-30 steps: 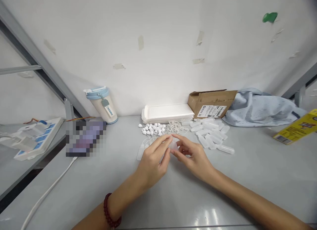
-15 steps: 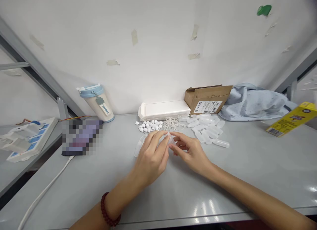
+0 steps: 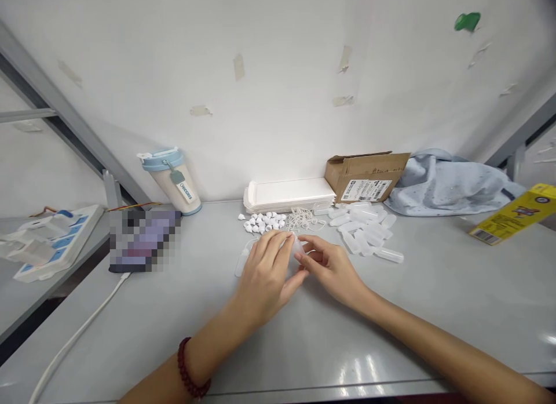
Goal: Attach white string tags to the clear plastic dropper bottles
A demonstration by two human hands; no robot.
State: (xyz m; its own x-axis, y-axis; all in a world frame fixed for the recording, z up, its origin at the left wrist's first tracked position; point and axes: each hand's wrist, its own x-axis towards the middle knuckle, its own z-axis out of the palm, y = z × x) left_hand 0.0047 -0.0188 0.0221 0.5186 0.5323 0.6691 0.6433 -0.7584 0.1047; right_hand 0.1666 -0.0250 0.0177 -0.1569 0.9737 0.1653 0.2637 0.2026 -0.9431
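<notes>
Both of my hands meet over the middle of the table around a small frosted plastic tube (image 3: 297,246). My right hand (image 3: 332,268) pinches its right side between thumb and fingers. My left hand (image 3: 267,270) closes on it from the left, with bent fingers over its top; the fingers hide much of the tube. Just behind the hands lie a heap of small white caps (image 3: 263,221) and a tangle of thin white strings (image 3: 303,217). A flat clear piece with a string loop (image 3: 241,263) lies left of my left hand. Several loose frosted tubes (image 3: 369,230) are piled to the right.
Against the wall stand a stack of white trays (image 3: 291,190), an open cardboard box (image 3: 369,172) and a pale blue cloth (image 3: 452,184). A yellow box (image 3: 515,215) is at far right. On the left are a tumbler (image 3: 174,181), a blurred phone (image 3: 145,241) with a white cable, and a power strip (image 3: 61,241).
My left thumb has moved down and right, towards my right fingertips. More of the tube shows between the hands. The view has shifted slightly.
</notes>
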